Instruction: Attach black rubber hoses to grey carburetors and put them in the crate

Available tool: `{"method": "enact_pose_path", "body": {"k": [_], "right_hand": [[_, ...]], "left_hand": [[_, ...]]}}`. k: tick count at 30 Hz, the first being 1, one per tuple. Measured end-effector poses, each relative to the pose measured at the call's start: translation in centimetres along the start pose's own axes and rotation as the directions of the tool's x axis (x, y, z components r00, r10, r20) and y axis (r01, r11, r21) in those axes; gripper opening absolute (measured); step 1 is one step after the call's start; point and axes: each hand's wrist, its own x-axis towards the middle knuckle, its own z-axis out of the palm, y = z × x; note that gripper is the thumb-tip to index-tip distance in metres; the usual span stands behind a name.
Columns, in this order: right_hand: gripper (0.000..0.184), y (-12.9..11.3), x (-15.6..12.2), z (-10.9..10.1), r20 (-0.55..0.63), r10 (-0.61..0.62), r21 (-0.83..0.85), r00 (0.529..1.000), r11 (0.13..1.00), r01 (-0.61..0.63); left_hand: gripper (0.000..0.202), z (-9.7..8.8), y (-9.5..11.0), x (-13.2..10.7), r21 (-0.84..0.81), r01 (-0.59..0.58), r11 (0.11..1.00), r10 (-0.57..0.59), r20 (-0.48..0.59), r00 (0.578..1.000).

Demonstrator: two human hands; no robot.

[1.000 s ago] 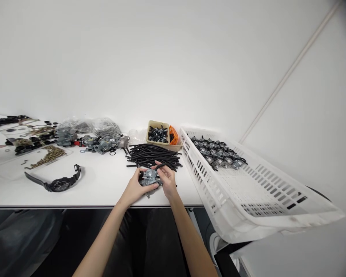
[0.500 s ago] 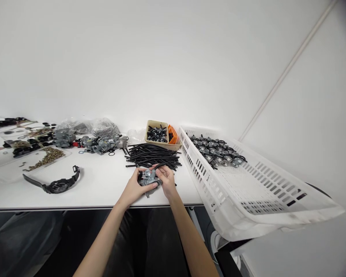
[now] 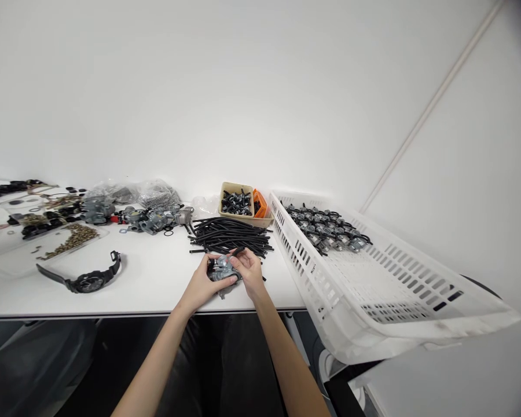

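Left hand (image 3: pixel 201 282): closed around a grey metal valve body (image 3: pixel 222 270), thumb underneath and fingers over its far side, just above the front edge of the desk (image 3: pixel 156 284).
Right hand (image 3: pixel 252 272): fingertips pinched narrowly on a short black hose (image 3: pixel 237 252) at the top of the valve body. Whether the hose end is seated on a fitting is too small to tell.
Valve body, handling: looks like cast metal, so probably dense for its size, rigid and not fragile. Its lumpy outline gives good purchase, and the broad body is likely a safer hold than the thin projecting bits.
Hose, handling: likely light rubber, flexible and a little grippy. Held far from its end it would probably buckle, so pinching near the tip suits it.
Count in the hands: one valve body, one hose.
Hose pile (image 3: pixel 230 233): several dozen cut lengths lying just behind the hands, too tangled to count exactly.
White slotted basket (image 3: pixel 330 313): one, to the right, overhanging the desk edge; its far end holds a cluster of hosed valve bodies (image 3: pixel 327 230), roughly a dozen or more.
Small bins: two, a beige bin (image 3: pixel 226 194) of black fittings and an orange bin (image 3: pixel 263 204) touching it.
Wristwatch (image 3: pixel 84 279): one, to the left.
Loose grey castings (image 3: pixel 154 217): a handful, at the back left.
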Motion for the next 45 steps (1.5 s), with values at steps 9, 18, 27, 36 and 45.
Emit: {"method": "enact_pose_path", "body": {"k": [9,18,27,36,45], "right_hand": [[0.028,0.28,0.31,0.28,-0.032,0.022,0.039,0.999,0.999,-0.021],[0.031,-0.19,0.38,0.67,-0.011,0.063,0.051,0.998,0.997,-0.062],[0.024,-0.51,0.23,0.33,0.043,0.137,0.117,0.99,0.983,-0.141],[0.035,-0.45,0.03,0.02,0.06,0.108,0.066,0.992,0.992,-0.112],[0.028,0.01,0.01,0.12,0.055,0.063,-0.009,0.996,0.998,-0.063]], "left_hand": [[0.054,-0.11,0.35,-0.28,0.019,-0.011,1.0,0.011,0.027,1.0],[0.052,-0.18,0.49,-0.32,0.025,-0.062,0.998,0.061,0.04,0.997],[0.053,-0.04,0.37,-0.28,0.033,-0.028,0.999,0.027,0.019,0.999],[0.051,-0.06,0.4,-0.43,0.045,-0.016,0.999,0.016,0.008,1.0],[0.053,-0.08,0.24,-0.32,0.042,-0.026,0.999,0.026,0.008,1.0]]}}
